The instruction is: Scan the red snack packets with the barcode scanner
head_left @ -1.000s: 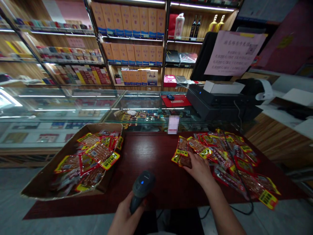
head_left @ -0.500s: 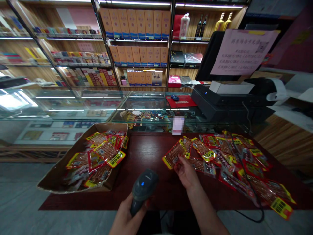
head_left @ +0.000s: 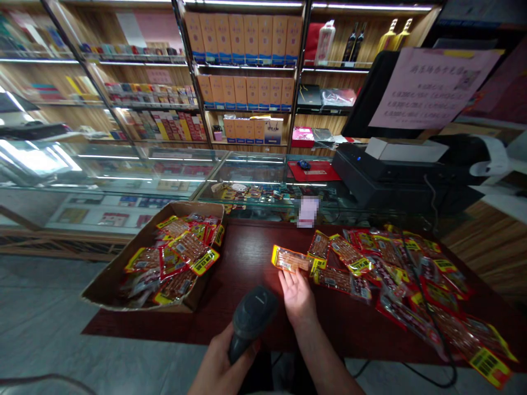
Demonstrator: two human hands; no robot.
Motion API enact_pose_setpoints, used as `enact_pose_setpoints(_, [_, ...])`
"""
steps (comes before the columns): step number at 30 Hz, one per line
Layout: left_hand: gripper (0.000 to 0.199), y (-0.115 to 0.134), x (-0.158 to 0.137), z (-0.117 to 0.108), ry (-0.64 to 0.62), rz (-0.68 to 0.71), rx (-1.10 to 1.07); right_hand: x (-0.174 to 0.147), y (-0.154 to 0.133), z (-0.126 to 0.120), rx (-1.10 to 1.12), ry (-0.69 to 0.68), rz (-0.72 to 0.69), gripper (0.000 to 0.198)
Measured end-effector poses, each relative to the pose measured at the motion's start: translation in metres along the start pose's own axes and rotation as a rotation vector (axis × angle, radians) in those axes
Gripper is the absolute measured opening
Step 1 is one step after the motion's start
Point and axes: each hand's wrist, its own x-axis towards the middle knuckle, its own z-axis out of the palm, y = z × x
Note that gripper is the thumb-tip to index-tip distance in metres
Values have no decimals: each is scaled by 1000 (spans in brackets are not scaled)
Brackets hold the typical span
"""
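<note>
My left hand (head_left: 230,356) is wrapped round the handle of a dark barcode scanner (head_left: 254,312), its head pointing forward over the table. Palm up, my right hand (head_left: 300,299) holds a snack packet (head_left: 292,259) at its near edge with the fingertips. Reddish-brown sticks show through this clear packet with red and yellow edging. It is tipped up beside a loose pile of similar snack packets (head_left: 349,255) on the right. More packets (head_left: 187,247) lie heaped in an open cardboard box (head_left: 99,293) on the left.
The dark red wooden table (head_left: 247,244) adjoins a glass display counter (head_left: 173,164). A black cable (head_left: 424,307) runs across the right-hand packets. A monitor with a paper sign (head_left: 432,90) stands at the back right, near a red mat (head_left: 315,171). Boxed goods (head_left: 242,38) fill shelves behind.
The packet in my right hand has turned nearly level and tipped up, and the hand has rolled palm up. The scanner's blue light no longer shows. My view has shifted left.
</note>
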Motion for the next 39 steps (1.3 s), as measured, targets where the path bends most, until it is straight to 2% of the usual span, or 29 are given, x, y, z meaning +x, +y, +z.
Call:
enact_pose_setpoints(8, [23, -5, 0, -3, -1, 19, -6, -4, 3, 3, 3, 0, -3, 17])
enact_pose_setpoints(12, [28, -14, -1, -5, 81, -47, -68, -6, 6, 15, -19, 22, 69, 23])
enact_pose_setpoints(15, [36, -21, -4, -10, 139, -108, -107, -4, 14, 59, -73, -36, 87, 26])
enact_pose_setpoints(17, [41, -25, -5, -14, 149, -128, -115, -4, 22, 105, -100, -187, 117, 28])
enact_pose_setpoints(19, [48, -28, -7, -16, 157, -137, -123, -5, 30, 153, -136, -406, 194, 28])
enact_pose_setpoints(21, [55, -31, -8, -16, 164, -134, -134, -5, 37, 185, -222, -528, 298, 31])
enact_pose_setpoints(22, [58, -32, -8, -16, 166, -132, -140, -4, 40, 191, -276, -550, 323, 35])
enact_pose_setpoints(24, [62, -34, -7, -15, 146, -131, -148, 2, 37, 181, -421, -557, 261, 41])
enact_pose_setpoints(26, [60, -35, -6, -14, 133, -129, -145, 12, 19, 145, -665, -562, 32, 39])
enact_pose_setpoints(29, [54, -34, -2, -12, 115, -129, -134, 32, -39, 70, -1220, -489, -449, 34])
enact_pose_setpoints(30, [52, -34, 0, -11, 104, -134, -131, 39, -63, 46, -1409, -415, -564, 36])
enact_pose_setpoints(31, [49, -33, 3, -10, 88, -139, -125, 45, -88, 26, -1595, -307, -622, 38])
enact_pose_setpoints(33, [43, -29, 7, -6, 68, -133, -106, 54, -128, -1, -1916, -117, -608, 40])
enact_pose_setpoints(35, [38, -25, 10, 0, 50, -107, -92, 57, -148, -11, -2120, -17, -574, 42])
enact_pose_setpoints(37, [34, -20, 12, 6, 30, -77, -93, 56, -145, -9, -2231, 3, -597, 44])
enact_pose_setpoints(39, [31, -15, 11, 10, 2, -41, -86, 49, -125, -1, -2288, 8, -657, 44])
